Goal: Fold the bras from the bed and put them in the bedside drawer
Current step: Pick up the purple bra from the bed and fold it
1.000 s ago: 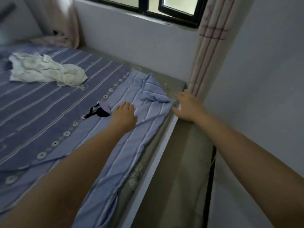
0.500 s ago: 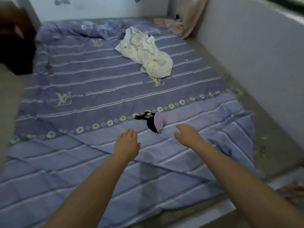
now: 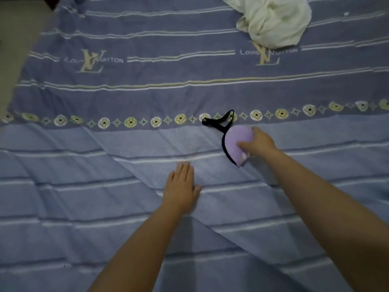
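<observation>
Bra: the small purple padded bra with black straps [image 3: 236,142] is lying right of middle, long way running up-left.
Right hand [image 3: 257,143]: is pinching its cup, nearer.
Left hand [image 3: 181,186]: is lying flat and empty on the bed.

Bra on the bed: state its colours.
Lilac cups with black trim and straps, seen in the head view.

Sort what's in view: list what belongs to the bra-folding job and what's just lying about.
Job: bra, gripped by right hand; left hand, flat on the bedspread.
Lying about: white cloth, crumpled at the far side.
</observation>
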Action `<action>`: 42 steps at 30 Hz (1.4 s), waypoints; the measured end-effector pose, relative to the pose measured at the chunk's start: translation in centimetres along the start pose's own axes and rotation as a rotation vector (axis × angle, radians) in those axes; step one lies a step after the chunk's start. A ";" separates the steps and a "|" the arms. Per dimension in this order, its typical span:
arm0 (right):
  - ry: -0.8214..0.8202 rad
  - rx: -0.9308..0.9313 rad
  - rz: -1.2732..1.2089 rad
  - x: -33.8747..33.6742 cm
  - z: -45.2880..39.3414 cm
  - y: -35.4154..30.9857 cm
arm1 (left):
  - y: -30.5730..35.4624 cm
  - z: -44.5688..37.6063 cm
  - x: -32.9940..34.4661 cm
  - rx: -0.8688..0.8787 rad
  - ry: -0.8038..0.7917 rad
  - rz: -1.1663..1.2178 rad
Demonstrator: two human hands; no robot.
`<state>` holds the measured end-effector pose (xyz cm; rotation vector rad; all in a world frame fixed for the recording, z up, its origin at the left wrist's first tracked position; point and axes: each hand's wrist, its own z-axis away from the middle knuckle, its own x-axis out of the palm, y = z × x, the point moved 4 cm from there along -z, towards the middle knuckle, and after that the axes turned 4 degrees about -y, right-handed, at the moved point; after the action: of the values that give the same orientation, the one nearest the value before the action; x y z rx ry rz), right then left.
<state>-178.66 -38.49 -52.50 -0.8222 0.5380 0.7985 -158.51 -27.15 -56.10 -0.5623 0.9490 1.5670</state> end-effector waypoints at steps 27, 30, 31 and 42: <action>-0.180 -1.103 0.170 -10.7 28.4 -21.8 | 0.7 25.8 -28.0 0.100 0.265 0.409; -0.271 -1.167 0.286 -10.4 32.2 -24.6 | -0.1 30.3 -30.6 0.128 0.316 0.312; -0.275 -1.162 0.270 -10.7 33.1 -25.0 | -0.3 31.5 -31.3 0.132 0.339 0.276; -1.456 -1.374 -0.693 -17.7 44.0 -27.3 | -1.2 39.3 -39.8 0.262 0.823 -0.063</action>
<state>-162.28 -21.89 -3.02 -1.2249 -1.6953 0.8091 -142.74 -17.88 -3.27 -1.0671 1.6978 1.1131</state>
